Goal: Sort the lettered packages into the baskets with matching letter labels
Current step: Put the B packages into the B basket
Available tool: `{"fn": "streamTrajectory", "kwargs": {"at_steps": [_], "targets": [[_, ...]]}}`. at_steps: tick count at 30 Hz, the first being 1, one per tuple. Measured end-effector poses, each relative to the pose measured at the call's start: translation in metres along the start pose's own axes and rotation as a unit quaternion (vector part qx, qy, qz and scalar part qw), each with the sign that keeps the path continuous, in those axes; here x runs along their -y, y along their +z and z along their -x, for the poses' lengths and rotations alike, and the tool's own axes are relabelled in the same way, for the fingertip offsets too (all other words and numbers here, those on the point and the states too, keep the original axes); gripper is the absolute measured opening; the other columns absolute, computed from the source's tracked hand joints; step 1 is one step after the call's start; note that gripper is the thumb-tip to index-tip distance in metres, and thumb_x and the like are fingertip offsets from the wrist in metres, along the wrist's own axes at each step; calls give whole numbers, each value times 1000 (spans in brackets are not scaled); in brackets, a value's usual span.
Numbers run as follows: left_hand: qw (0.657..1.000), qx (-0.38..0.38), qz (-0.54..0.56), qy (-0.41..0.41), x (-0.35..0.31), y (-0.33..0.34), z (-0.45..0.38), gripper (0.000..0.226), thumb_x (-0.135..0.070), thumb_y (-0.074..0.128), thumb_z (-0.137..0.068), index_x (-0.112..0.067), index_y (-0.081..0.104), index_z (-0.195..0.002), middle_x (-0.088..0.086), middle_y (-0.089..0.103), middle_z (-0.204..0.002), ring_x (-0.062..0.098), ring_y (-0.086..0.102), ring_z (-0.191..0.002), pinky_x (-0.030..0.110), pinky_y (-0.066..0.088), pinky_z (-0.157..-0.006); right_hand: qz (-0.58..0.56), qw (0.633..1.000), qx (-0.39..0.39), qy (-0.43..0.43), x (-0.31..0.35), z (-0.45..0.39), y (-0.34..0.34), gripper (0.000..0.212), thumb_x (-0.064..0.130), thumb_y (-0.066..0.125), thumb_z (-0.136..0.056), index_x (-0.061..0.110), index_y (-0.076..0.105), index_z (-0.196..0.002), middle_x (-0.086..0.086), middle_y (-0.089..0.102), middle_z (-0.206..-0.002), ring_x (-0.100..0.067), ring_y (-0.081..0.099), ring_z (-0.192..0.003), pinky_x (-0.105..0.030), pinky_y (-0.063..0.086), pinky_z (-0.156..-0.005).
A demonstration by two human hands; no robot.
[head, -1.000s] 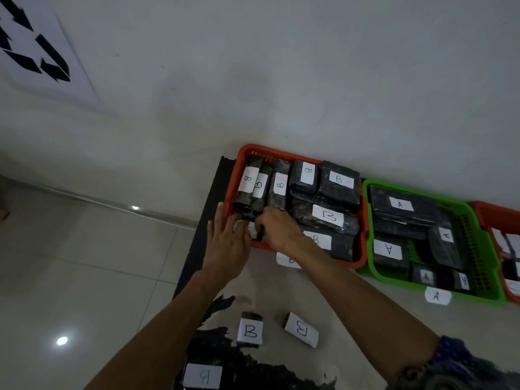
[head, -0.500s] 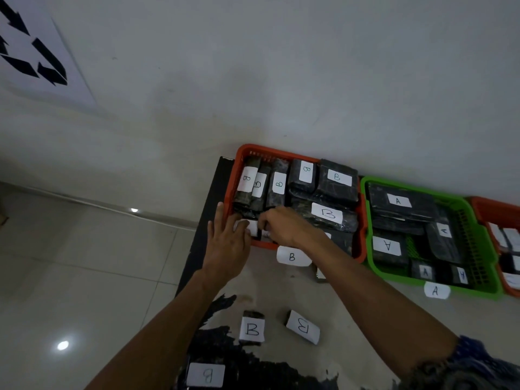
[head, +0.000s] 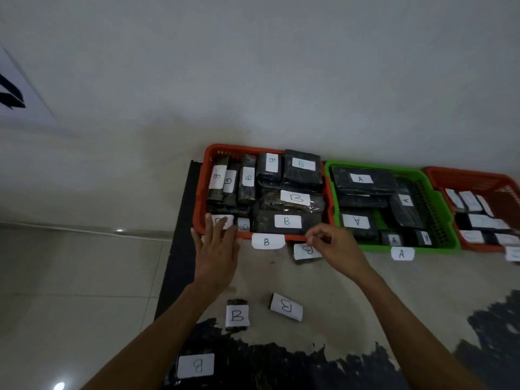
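An orange basket with a B tag on its front holds several black packages labelled B. My left hand lies with straight fingers on the basket's front left corner, its fingertips on a small B package inside. My right hand hovers at the basket's front right, fingers loosely curled, fingertips just over the right end of a small B package that lies on the table; whether they touch it is unclear. Three more B packages lie nearer me: the first, the second and the third.
A green basket with an A tag holds A packages, right of the B basket. Another orange basket with labelled packages stands at the far right. All stand against the wall. The table's left edge drops to a tiled floor.
My right hand has pulled out of the B basket's front left and moved right to the small B package on the table. My left hand has stayed at the basket's corner.
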State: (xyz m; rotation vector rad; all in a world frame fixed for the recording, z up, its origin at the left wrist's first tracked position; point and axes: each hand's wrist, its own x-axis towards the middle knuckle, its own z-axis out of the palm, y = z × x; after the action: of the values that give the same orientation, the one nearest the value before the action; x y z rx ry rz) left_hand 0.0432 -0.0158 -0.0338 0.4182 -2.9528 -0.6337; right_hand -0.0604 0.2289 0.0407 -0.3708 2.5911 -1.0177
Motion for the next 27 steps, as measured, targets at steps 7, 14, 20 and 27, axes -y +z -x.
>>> {"fn": "streamTrajectory", "kwargs": {"at_steps": [7, 14, 20, 27], "targets": [[997, 35, -65, 17, 3, 4, 0, 53, -31, 42, -100, -20, 27, -149, 7, 10, -160, 34, -24, -141, 64, -4, -112, -63, 972, -88, 210, -56, 11, 35, 26, 42, 72, -82, 22, 62, -94, -1, 66, -96, -21, 62, -91, -33, 47, -76], [991, 80, -107, 7, 3, 2, -4, 61, -39, 36, -100, -22, 10, -152, 8, -2, -161, 36, -27, -140, 63, -5, -111, -138, 964, -76, 214, -55, -6, 64, 70, 43, 76, -79, 21, 47, -138, -8, 55, -133, -29, 51, -125, -40, 45, -101], [990, 97, -106, 3, 4, -2, -4, 60, -36, 34, -101, -25, 5, -152, 5, -8, -160, 32, -35, -134, 61, -7, -112, -162, 958, -83, 221, -57, -3, 69, 67, 21, 82, -73, 14, 42, -127, -12, 55, -126, -30, 55, -113, -39, 47, -95], [994, 92, -54, -22, 0, -10, -5, 51, -27, 32, -102, -24, 19, -151, 2, 5, -161, 27, -21, -142, 57, -3, -115, -170, 979, -55, 96, -31, 28, 44, 34, 33, 78, -78, 31, 47, -92, 12, 62, -83, -2, 61, -77, -16, 45, -61]]}}
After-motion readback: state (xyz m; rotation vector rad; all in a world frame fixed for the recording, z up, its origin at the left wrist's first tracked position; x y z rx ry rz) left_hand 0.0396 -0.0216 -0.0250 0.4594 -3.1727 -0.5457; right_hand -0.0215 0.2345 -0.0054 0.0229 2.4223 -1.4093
